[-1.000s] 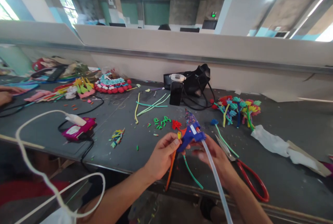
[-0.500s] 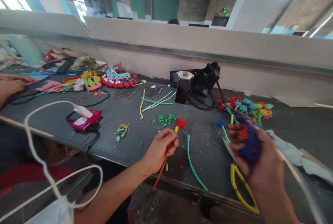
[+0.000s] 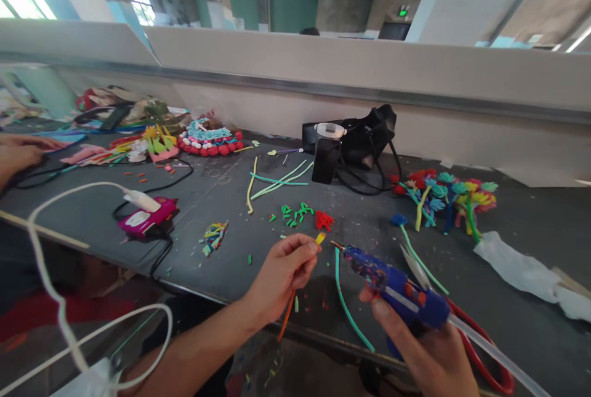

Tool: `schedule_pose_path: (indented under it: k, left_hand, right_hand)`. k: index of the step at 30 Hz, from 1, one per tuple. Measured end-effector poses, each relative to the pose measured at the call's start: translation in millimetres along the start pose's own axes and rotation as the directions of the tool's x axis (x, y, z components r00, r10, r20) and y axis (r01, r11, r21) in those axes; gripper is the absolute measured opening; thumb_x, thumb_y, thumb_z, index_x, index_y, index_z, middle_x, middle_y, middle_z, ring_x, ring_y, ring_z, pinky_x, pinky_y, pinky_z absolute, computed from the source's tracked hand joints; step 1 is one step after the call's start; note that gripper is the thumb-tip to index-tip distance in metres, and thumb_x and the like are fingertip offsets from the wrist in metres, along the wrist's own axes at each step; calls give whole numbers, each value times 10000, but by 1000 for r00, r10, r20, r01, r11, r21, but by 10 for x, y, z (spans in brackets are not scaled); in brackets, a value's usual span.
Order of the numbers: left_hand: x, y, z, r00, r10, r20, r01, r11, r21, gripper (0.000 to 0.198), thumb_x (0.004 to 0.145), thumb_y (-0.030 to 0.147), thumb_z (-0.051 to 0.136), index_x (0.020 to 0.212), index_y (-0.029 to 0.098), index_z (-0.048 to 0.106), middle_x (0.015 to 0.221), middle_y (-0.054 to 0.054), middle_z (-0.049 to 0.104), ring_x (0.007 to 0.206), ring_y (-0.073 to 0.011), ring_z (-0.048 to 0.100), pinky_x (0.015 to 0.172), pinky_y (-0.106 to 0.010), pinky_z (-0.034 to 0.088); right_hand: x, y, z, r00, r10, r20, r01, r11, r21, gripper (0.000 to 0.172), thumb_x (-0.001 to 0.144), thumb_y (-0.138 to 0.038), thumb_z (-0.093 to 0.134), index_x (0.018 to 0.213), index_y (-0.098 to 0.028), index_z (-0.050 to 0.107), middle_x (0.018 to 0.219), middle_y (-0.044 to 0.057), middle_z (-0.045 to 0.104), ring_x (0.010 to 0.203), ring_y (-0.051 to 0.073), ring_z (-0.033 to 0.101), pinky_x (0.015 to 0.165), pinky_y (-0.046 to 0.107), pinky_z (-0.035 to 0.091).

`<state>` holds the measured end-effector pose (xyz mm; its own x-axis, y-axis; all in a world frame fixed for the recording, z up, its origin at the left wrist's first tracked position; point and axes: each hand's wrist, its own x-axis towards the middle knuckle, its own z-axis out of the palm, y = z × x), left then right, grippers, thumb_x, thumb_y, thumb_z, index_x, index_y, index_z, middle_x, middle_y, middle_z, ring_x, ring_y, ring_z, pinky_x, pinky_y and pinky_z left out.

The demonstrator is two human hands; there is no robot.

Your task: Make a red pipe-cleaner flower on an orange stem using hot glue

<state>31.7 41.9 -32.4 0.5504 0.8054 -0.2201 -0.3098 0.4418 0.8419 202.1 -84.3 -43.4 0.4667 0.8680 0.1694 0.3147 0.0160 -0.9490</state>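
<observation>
Back near yellow tip [image 3: 320, 238]: glue gun [image 3: 396, 290].

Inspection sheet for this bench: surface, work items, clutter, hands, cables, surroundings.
Surface: dark table, scattered with scraps.
Work items: orange stem; yellow piece; glue gun, nozzle near the yellow piece, apart from it.
Clutter: green bits, red bits, scissors, flowers, bag.
Hands: left hand holds stem and yellow piece; right hand grips glue gun.
Cables: white cable runs from purple adapter past the table edge; black cable too.
Surroundings: pale partition behind; another person's hand at left.
</observation>
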Motion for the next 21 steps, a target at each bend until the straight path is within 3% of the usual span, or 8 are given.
schedule_pose_path:
  k: [8,14,17,21]
  left_hand:
    - [-39,12,-8,999,32,-35,-31,998,50,184,801,282,660,720,147,563,563,32,546,405,-24,310,392,-194,166]
    - [-59,10,0,999,32,-26,-30,997,73,175,808,296,655,761,152,567,604,11,605,397,-32,352,387,-195,189]
    - [-66,16,4,999,34,-25,-32,997,73,181,798,297,665,760,150,568,602,6,615,395,-33,353,385,-193,193]
    - [-68,27,13,999,30,-27,-29,998,64,195,784,305,676,745,149,566,596,2,622,380,-32,353,378,-192,189]
  right_hand:
    - [-44,151,61,983,-182,-26,179,978,-108,201,791,-422,672,854,-232,686,744,24,753,639,190,712,572,231,585]
    - [-146,252,105,959,-276,-69,242,919,-311,324,757,-499,676,934,-228,657,812,50,732,738,229,706,676,312,575]
    - [-162,326,98,954,-294,-59,260,910,-323,353,775,-501,664,978,-213,637,792,53,726,693,223,700,635,312,568]
    - [-105,209,105,944,-328,-33,303,902,-307,286,807,-493,632,904,-225,611,785,42,706,661,203,680,587,292,539]
